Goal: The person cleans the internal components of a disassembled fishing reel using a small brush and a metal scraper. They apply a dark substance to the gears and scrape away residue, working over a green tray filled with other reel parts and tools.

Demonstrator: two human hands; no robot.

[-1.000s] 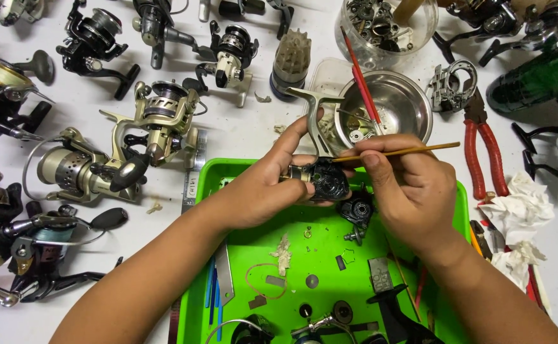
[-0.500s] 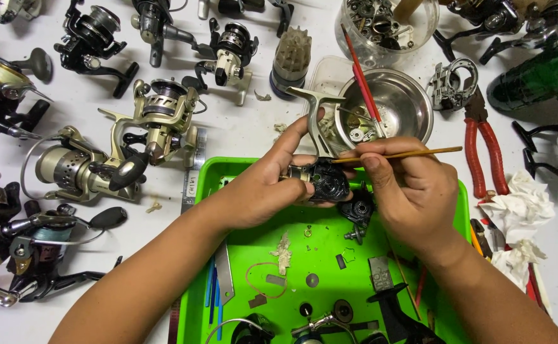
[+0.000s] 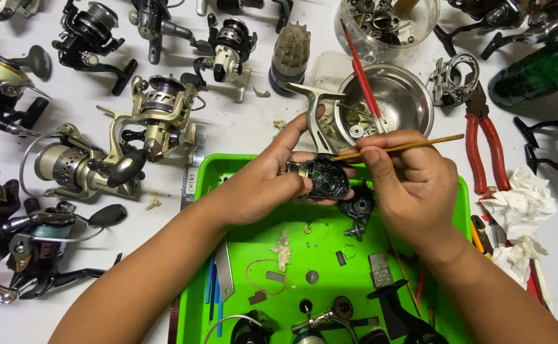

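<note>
1. reel body (image 3: 325, 175), dark with a pale gold stem, sits over the green tray (image 3: 228, 172); its long axis runs up and away, foot end toward the steel bowl (image 3: 412, 95).
2. left hand (image 3: 263, 185) comes in from lower left, fingers (image 3: 291, 137) curled shut around the reel body.
3. right hand (image 3: 412, 188) enters from lower right, its fingers pinched closed on a thin wooden-handled brush (image 3: 406, 146), lying nearly level with its tip at the reel.
4. green tray holds loose washers, screws and dark reel parts.
5. steel bowl on the table holds small gears and red-handled tools (image 3: 358, 67).
6. clear tub (image 3: 387, 22) holds metal parts.
</note>
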